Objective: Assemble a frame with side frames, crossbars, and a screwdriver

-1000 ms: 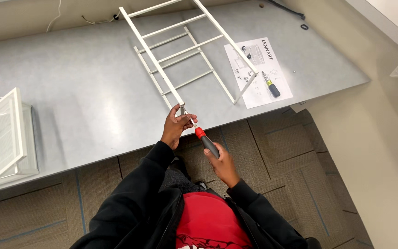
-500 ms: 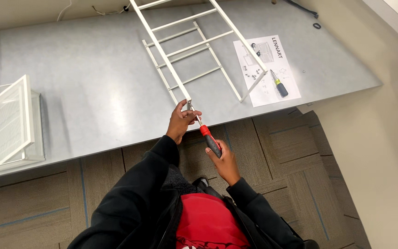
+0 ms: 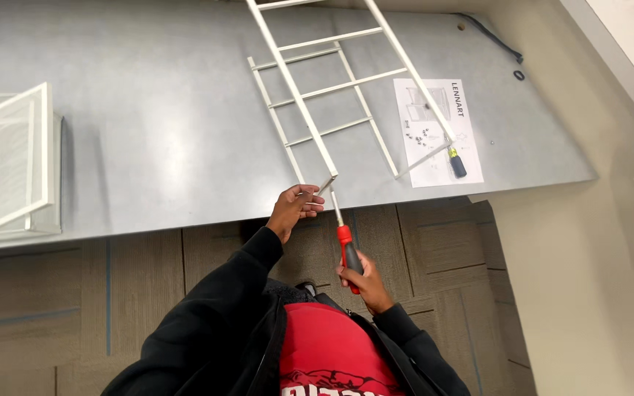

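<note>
Two hands up front, both busy at the near edge of the grey table (image 3: 148, 147). Your left hand (image 3: 293, 210) is reached forward with the arm stretched out in a black sleeve, fingers pinched closed around the bottom tip of the white metal frame (image 3: 310, 110), right where its corner hangs over the table edge. Your right hand (image 3: 365, 282) sits lower and closer to your body, wrapped tight around the screwdriver (image 3: 344, 238), which has a red and black handle; its silver shaft angles up so the tip meets that same frame corner.

That frame is a ladder-like thing, thin white rails with crossbars, lying flat and slanting away across the table. Just right of it there's an instruction sheet (image 3: 438, 132) with a few small screws (image 3: 420, 136) on it and a second screwdriver (image 3: 455, 163) resting at its lower corner. Off to the left sits a white mesh basket (image 3: 9, 165), well apart from your hands.
</note>
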